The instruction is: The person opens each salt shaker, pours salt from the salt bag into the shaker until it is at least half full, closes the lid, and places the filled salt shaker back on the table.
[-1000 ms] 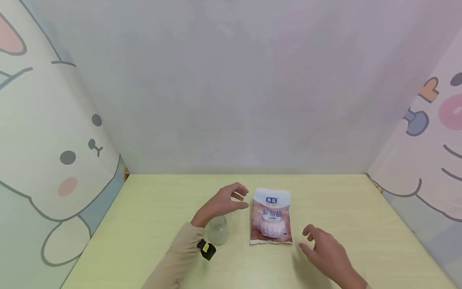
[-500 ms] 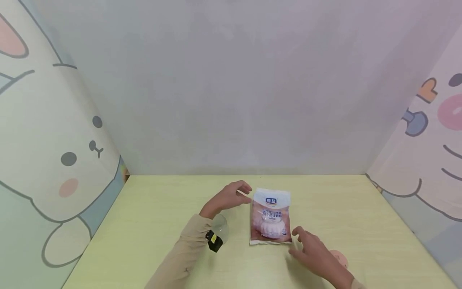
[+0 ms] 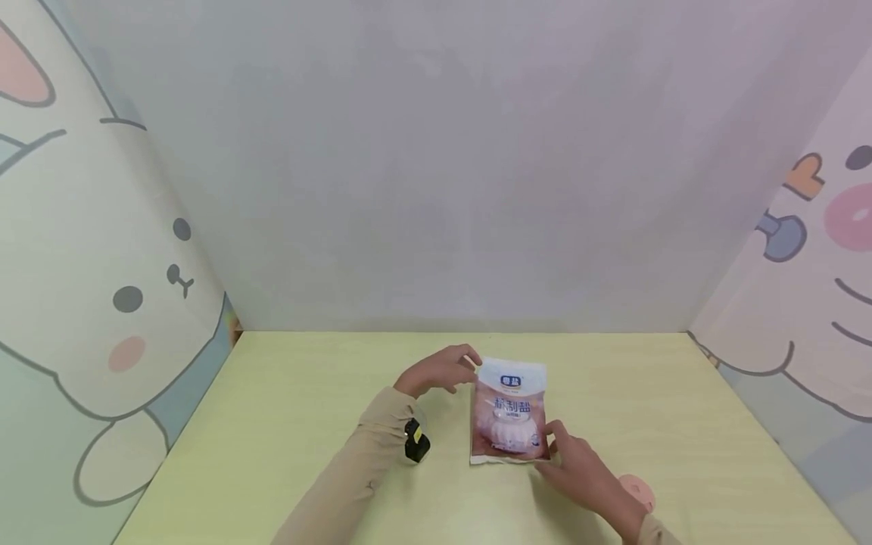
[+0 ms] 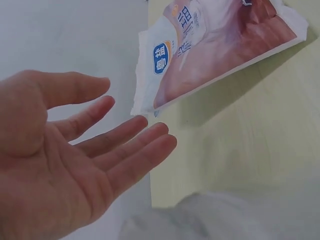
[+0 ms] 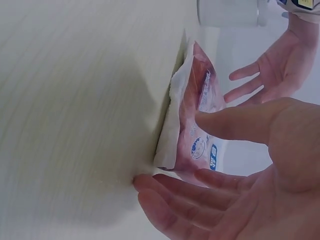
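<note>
A bag of salt (image 3: 509, 412), white at the top and reddish-brown below with Chinese print, lies flat on the table. My left hand (image 3: 439, 369) is at its upper left corner; in the left wrist view the bag (image 4: 225, 50) sits just beyond the spread fingertips. At the lower right corner is my right hand (image 3: 579, 471). The right wrist view has its thumb (image 5: 235, 120) over the bag (image 5: 192, 120) and the other fingers low beside the edge. Neither hand grips anything.
A clear glass vessel (image 5: 230, 12) stands on the table, mostly hidden behind my left sleeve in the head view. A pink round disc (image 3: 637, 490) lies beside my right wrist. Cartoon-printed walls (image 3: 136, 227) flank the pale yellow table (image 3: 306, 378).
Both hands have moved in toward the bag, the left to the right, the right to the left. The pink disc has come into view from behind the right hand. The bag stays put.
</note>
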A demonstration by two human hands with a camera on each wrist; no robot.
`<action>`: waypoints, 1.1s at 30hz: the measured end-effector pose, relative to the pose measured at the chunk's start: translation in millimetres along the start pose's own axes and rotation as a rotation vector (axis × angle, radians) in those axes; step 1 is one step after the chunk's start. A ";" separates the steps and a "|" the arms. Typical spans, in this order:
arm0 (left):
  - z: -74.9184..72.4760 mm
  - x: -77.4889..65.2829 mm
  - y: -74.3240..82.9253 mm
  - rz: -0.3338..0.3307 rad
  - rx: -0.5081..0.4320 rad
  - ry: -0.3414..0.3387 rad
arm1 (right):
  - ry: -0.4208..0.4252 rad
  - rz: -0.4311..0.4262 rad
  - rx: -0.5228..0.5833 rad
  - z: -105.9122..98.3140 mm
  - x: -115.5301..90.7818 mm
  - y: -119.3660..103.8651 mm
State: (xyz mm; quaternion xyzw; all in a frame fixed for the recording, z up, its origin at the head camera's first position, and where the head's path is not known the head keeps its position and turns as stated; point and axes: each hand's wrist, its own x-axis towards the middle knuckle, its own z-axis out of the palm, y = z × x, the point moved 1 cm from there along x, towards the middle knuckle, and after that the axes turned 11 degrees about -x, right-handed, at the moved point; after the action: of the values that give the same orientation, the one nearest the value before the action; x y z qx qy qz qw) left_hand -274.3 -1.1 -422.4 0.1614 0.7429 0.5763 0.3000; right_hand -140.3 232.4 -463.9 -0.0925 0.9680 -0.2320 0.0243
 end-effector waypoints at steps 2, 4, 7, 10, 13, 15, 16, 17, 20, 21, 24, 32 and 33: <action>1.6 4.2 -0.7 -0.006 0.015 -0.011 | 0.008 0.005 0.010 1.0 1.7 0.0; 3.6 8.3 -1.3 -0.016 0.034 -0.020 | 0.016 0.015 0.019 2.1 2.9 0.2; 6.6 12.9 -0.3 -0.031 0.074 -0.013 | 0.023 0.036 0.036 4.0 4.9 0.2; 8.4 15.9 2.7 -0.037 0.107 0.016 | 0.035 0.057 0.049 5.3 7.8 -0.6; 9.5 18.5 6.3 -0.037 0.116 0.039 | 0.052 0.068 0.060 5.6 10.6 -0.9; 9.8 20.4 8.2 -0.039 0.108 0.042 | 0.059 0.078 0.066 5.7 11.9 -0.5; 9.7 21.5 8.8 -0.044 0.097 0.039 | 0.062 0.080 0.073 5.6 12.6 -0.4; 9.5 22.7 9.3 -0.049 0.085 0.033 | 0.064 0.086 0.081 5.7 13.1 -0.1; 8.3 25.6 10.0 -0.064 0.043 0.021 | 0.067 0.103 0.101 6.6 14.4 0.2; 7.9 26.4 10.0 -0.068 0.029 0.019 | 0.065 0.109 0.108 7.1 14.8 0.3; 7.2 28.1 10.0 -0.079 -0.005 0.015 | 0.069 0.115 0.128 8.1 16.4 0.9; 6.8 28.4 10.5 -0.071 -0.057 0.039 | 0.080 0.151 0.148 9.3 18.9 -0.4; 6.8 28.0 10.4 -0.068 -0.065 0.041 | 0.083 0.153 0.148 9.3 19.0 -0.6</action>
State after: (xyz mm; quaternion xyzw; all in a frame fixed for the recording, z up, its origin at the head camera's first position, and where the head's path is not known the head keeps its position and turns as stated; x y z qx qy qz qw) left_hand -292.6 23.3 -420.9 0.1142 0.7349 0.5927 0.3092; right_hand -158.0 224.1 -472.0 -0.0067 0.9526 -0.3040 0.0085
